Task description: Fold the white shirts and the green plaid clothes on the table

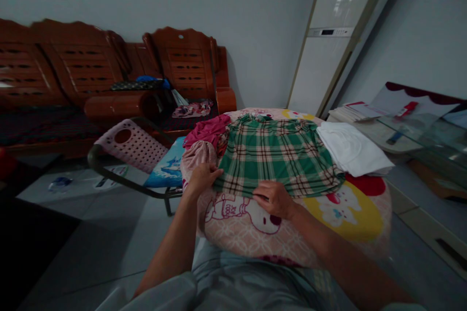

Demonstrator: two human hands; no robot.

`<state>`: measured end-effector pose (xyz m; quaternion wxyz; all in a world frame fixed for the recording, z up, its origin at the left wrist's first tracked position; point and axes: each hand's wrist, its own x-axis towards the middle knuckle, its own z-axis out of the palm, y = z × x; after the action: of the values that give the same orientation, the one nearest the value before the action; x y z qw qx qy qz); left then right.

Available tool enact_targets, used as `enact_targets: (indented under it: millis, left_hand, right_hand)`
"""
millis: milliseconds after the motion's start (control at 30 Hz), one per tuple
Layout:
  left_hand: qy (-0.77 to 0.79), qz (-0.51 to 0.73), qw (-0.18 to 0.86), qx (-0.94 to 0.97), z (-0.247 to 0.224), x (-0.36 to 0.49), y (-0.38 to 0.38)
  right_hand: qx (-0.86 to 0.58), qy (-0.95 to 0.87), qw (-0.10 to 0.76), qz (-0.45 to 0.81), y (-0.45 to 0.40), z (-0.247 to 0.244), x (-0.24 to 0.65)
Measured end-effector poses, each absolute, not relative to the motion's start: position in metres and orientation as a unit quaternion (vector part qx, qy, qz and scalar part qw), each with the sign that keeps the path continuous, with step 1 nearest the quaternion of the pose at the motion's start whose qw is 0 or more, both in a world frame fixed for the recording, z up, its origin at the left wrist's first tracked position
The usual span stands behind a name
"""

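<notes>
A green plaid garment (273, 150) lies spread over a round table with a pink patterned cover (233, 240). My left hand (203, 178) is closed at the garment's near left corner, pinching its edge. Along the near edge, right of that corner, my right hand (273, 198) has its fingers curled on the green fabric. Bunched pink and magenta clothes (206, 131) lie against the garment's left side. Folded white cloth (352, 148) sits at its right, touching or nearly touching it.
At the left stands a folding chair (133, 146) with a blue cushion. Wooden seats (182, 70) line the back wall, near a tall white cabinet-like unit (321, 58). A glass-topped surface (416, 129) with papers and a red-capped item is at the right.
</notes>
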<state>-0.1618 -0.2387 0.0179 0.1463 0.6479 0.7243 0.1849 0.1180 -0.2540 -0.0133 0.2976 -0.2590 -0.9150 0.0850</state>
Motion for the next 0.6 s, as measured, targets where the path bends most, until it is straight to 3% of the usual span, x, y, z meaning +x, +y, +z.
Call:
enact_targets:
  millis: [167,300,600]
  left_hand:
    - [0.706,0.279,0.206,0.617,0.011,-0.162,-0.238]
    - [0.675,0.269,0.242,0.643,0.005,-0.164,-0.239]
    - [0.714,0.234,0.213,0.625,0.008,-0.162,-0.243]
  right_hand:
    - [-0.301,-0.866,0.39,0.087,-0.248,-0.014,0.124]
    - [-0.311,-0.868,0.381,0.073,-0.246,-0.015,0.126]
    - [-0.329,-0.866,0.371,0.069,-0.241,-0.02,0.126]
